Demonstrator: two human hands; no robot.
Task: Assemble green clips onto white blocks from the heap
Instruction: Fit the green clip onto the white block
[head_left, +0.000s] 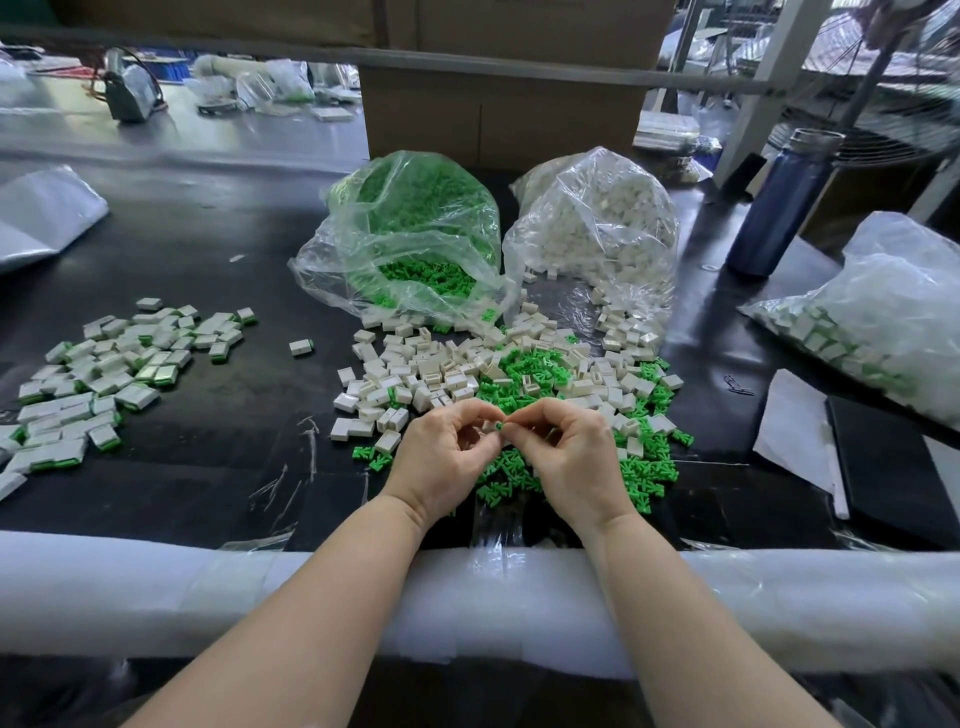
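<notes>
Over the mixed heap (519, 374) on the desk (208, 415), the left hand (447, 452) pinched a white block (487, 427) while the right hand (571, 452) pinched a green clip (499, 425) against it. Mid-insertion, seemingly; next came a firm, square push home.

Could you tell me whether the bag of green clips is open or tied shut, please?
Open. The bag of green clips lies tipped toward the person, its mouth gaping, and clips spill onto the table.
</notes>
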